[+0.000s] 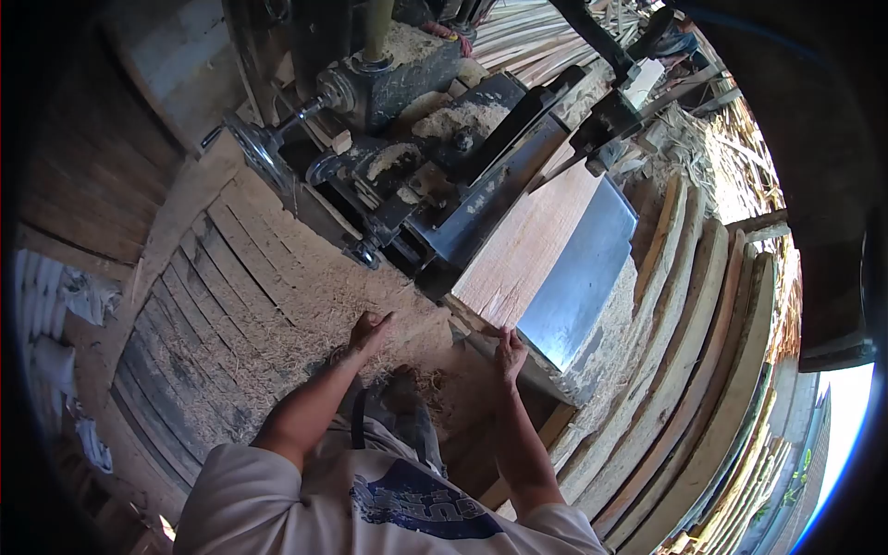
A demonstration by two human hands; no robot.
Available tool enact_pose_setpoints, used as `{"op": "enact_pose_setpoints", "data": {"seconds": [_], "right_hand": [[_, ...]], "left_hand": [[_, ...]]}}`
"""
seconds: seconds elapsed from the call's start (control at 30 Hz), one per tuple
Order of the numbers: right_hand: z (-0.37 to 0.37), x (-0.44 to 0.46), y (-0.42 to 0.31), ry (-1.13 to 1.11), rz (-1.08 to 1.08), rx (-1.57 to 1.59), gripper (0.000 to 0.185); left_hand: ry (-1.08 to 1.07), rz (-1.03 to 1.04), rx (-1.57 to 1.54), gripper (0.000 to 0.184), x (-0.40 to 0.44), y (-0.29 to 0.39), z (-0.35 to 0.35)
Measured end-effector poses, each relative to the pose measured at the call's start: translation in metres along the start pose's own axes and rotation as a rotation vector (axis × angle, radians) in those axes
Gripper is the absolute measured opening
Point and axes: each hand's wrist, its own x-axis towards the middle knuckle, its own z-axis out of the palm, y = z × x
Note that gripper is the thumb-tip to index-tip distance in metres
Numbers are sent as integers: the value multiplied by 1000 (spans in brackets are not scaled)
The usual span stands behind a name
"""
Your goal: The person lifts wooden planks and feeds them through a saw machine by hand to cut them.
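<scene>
A wide wooden board lies flat on the smooth metal machine table, its near end toward me and its far end by a dark upright guide. My right hand is at the near end of the board, with its fingers closed on the edge at the right corner. My left hand hangs in front of my body over the sawdust-covered floor, apart from the board. Its fingers are curled in, the thumb points toward the board, and nothing shows in it. A dark metal fence runs along the board's left side.
Left of the fence are the machine's levers and a metal handwheel, dusted with sawdust. Long curved timber slabs are stacked on the right. Sawdust covers the plank floor. Thin wood strips lie behind the machine.
</scene>
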Motion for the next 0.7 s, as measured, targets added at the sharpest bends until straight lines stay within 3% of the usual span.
{"op": "enact_pose_setpoints", "data": {"seconds": [0.03, 0.07, 0.1, 0.13, 0.23, 0.3, 0.43, 0.47, 0.53, 0.6, 0.63, 0.67, 0.7], "right_hand": [[-3, 26, 6, -3, -9, -43, 44], [-2, 47, 1, 38, -21, -11, 44], [-3, 73, 6, 39, -4, -34, 42], [-4, 97, 3, 23, -21, -32, 41], [-9, 158, 16, 26, -60, -58, 42], [-17, 162, -26, -45, 16, -115, 46], [-22, 190, -44, -74, 35, -184, 43], [-20, 199, -42, -61, 63, -157, 43], [-23, 221, -41, -128, 173, -136, 47], [-33, 229, -54, -219, 258, -150, 50], [-39, 230, -57, -300, 296, -160, 54], [-43, 226, -53, -317, 292, -151, 56], [-44, 219, -35, -267, 253, -30, 56]], "left_hand": [[40, -74, 45, 64, -15, -10, -28], [112, -28, -147, 62, -19, -43, -48], [162, -98, -105, 60, -26, -64, -78], [313, -116, 130, 62, -4, -138, -110], [449, -299, 184, 64, -41, -190, -187], [547, -309, 246, 62, -64, -212, -216], [572, -325, 358, 63, -96, -206, -215], [410, -349, 362, 64, -102, -186, -211], [476, -287, 320, 62, -86, -211, -188], [467, -206, 230, 60, -102, -156, -153], [385, -188, 92, 56, -87, -177, -149], [315, -158, 22, 53, -96, -154, -141], [282, -146, 85, 51, -94, -149, -142]]}}
